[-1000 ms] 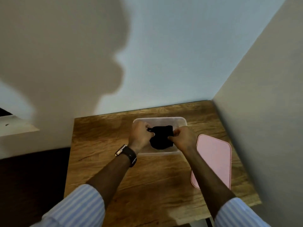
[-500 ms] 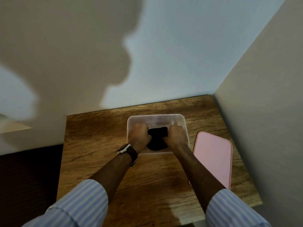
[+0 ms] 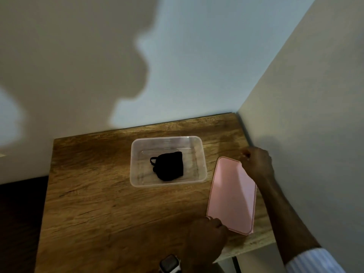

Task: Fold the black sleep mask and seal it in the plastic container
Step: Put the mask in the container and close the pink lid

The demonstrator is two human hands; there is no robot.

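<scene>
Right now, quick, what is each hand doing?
Left hand: fingers curled at the near corner of the pink lid; grip cannot be told.
Right hand: fingers at the lid's far corner; grip cannot be told.

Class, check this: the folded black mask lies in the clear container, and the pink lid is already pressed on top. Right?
Not quite. The mask lies in the container, but the head view shows the lid flat on the table beside it.
</scene>
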